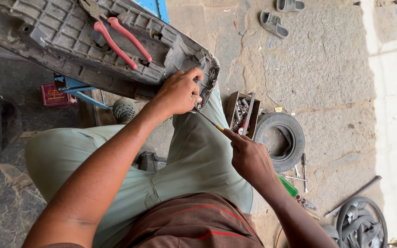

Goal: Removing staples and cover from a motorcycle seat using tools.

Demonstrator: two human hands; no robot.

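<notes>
The panel [93,41], a grey ribbed moulding, is propped across the lap, its end gripped by the left hand [178,94] with fingers curled over the edge; a screwdriver [210,121] is pinched in the right hand [249,158], tip set at that end; pliers [122,41] lie unused on the ribs; the fastener cannot be seen, so work there is judged unfinished.
</notes>
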